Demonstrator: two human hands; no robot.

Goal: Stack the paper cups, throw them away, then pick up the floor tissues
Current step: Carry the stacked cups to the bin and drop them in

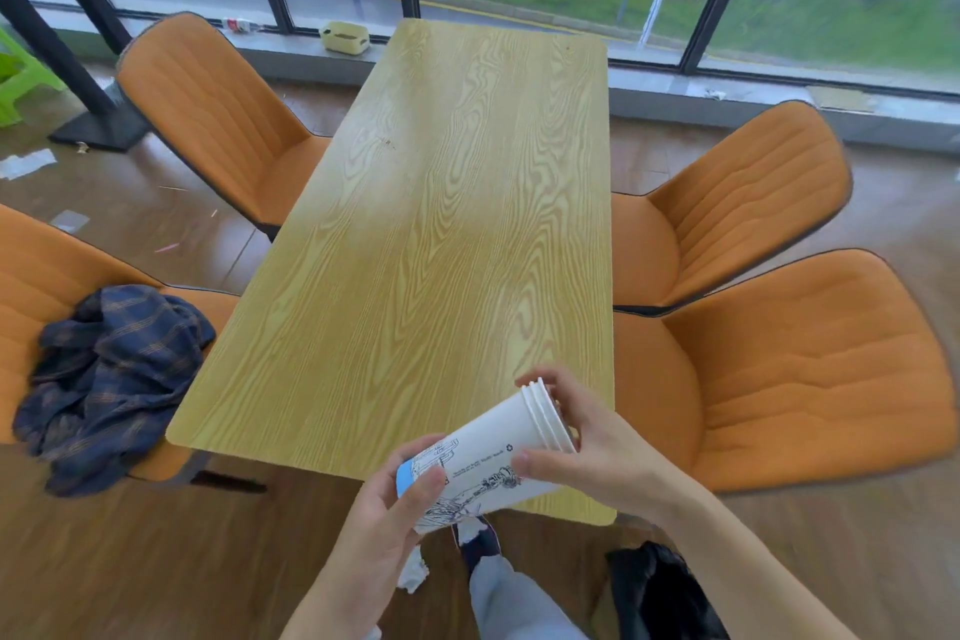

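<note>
The long yellow wooden table (441,224) fills the middle, and its top is bare. Four orange padded chairs (810,369) stand around it, two on the left and two on the right. A dark blue checked cloth (111,379) lies bunched on the near left chair. A black bag (660,592) sits on the brown floor, near and to the right.

I hold the white paper cups with blue bottom and black drawings (483,452) over the near edge of the table. They are pushed into each other, so they make one stack. The stack lies tilted, bottom near and left, rims far and right.

My left hand (395,520) wraps the bottom, fingers curled tight on it. My right hand (597,447) pinches the rim end, thumb below and fingers on top.

I think the bag is where the stack goes. It is closer to my right hand.

A crumpled white tissue (413,574) lies on the floor by my foot, just below my left hand. More white scraps (26,164) lie far left.
</note>
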